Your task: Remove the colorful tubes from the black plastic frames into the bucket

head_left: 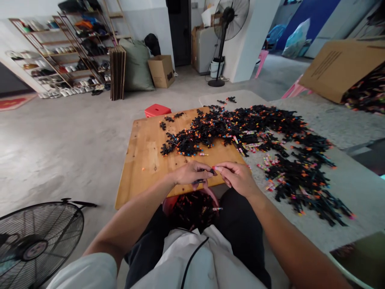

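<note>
In the head view my left hand (191, 173) is closed around a small black toy gun (197, 182), whose dark end shows at the fingertips. Facing it, my right hand (236, 176) pinches a small tube with a red end (215, 167), close to the gun's tip; whether the two touch I cannot tell. Both hands are over the near edge of the wooden table (144, 156). Beneath them, between my legs, a pink basket (212, 192) holds many dark pieces. Beyond the hands lies a big heap of black toy guns (216, 128) with orange and blue bits.
More black pieces and pink-white tubes (270, 160) cover the grey table on the right. A tipped cardboard box (337, 68) spills similar pieces there. A black fan (36, 245) stands at lower left, and a red stool (157, 110) sits behind the wooden table.
</note>
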A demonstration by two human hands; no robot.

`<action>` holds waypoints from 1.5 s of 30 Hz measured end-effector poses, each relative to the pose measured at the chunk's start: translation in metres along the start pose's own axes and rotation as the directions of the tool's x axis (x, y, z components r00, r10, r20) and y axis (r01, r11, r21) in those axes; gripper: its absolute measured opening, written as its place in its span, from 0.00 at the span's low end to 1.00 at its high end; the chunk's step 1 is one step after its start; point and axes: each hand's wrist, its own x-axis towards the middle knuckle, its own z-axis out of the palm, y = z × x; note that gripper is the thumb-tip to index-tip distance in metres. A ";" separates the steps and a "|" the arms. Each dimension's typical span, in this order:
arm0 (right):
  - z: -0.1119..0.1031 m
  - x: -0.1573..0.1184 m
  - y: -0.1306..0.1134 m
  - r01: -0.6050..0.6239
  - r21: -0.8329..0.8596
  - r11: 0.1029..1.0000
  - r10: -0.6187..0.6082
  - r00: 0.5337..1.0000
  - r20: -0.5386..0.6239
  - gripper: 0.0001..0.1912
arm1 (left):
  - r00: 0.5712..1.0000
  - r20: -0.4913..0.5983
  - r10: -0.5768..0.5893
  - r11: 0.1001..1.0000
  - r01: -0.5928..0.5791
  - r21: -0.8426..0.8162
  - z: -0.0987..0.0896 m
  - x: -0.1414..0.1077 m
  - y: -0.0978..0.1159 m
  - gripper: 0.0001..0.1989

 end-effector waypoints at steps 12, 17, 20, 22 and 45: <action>0.004 -0.005 0.006 -0.031 0.090 0.995 0.030 0.999 0.013 0.24 | 0.998 0.049 -0.042 0.998 0.040 0.043 0.002 0.005 0.000 0.23; 0.004 -0.009 0.003 0.013 -0.001 1.000 -0.013 0.998 -0.057 0.22 | 0.998 0.062 -0.033 0.999 0.031 0.037 -0.001 0.005 0.001 0.22; 0.000 -0.010 0.001 0.001 -0.063 0.998 -0.001 1.000 0.007 0.21 | 0.998 0.060 -0.033 0.998 0.029 0.057 -0.001 0.005 0.000 0.22; -0.004 -0.009 -0.001 0.017 -0.138 0.990 -0.012 0.999 0.040 0.20 | 0.998 0.052 -0.033 0.998 0.029 0.061 0.001 0.005 -0.002 0.21; -0.123 -0.002 0.094 -0.364 -0.802 0.475 0.048 0.920 -0.389 0.15 | 0.982 -0.190 0.019 0.647 0.133 0.751 -0.023 0.031 -0.047 0.13</action>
